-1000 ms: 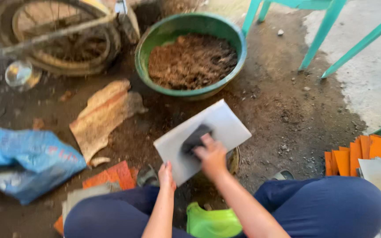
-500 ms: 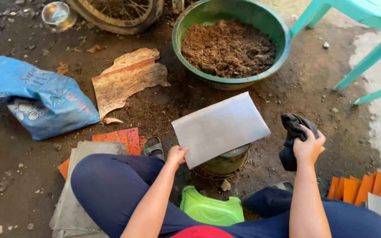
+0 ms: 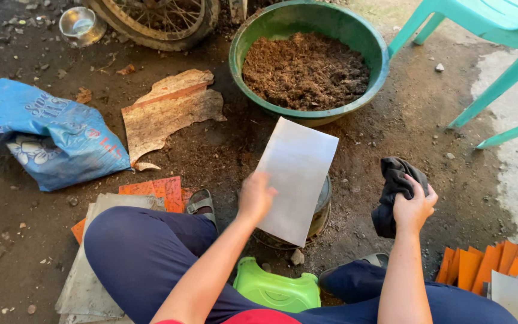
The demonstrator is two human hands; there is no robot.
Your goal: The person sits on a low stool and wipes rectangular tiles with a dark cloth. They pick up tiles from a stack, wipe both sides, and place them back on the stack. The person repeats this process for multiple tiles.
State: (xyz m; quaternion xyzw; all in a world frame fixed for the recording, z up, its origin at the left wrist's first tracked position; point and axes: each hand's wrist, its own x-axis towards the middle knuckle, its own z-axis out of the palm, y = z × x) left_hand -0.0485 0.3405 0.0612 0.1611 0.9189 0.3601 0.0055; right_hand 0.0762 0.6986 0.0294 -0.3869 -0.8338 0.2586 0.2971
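My left hand (image 3: 255,195) grips the near left edge of a pale grey rectangular sheet (image 3: 298,174), which rests tilted on a round metal can (image 3: 321,213) between my knees. My right hand (image 3: 413,207) is off to the right, closed around a crumpled dark cloth (image 3: 392,189) that hangs above the dirt. I am seated on a low green plastic stool (image 3: 277,291).
A green basin (image 3: 307,57) of brown soil sits beyond the sheet. A torn cardboard piece (image 3: 169,111) and a blue sack (image 3: 46,135) lie left. Orange sheets (image 3: 487,264) are stacked at right, turquoise chair legs (image 3: 499,84) behind, a wheel (image 3: 157,21) at top.
The cloth went from rubbing the sheet to being held off to the right. My left hand has turned the sheet from lying wide to standing more lengthwise.
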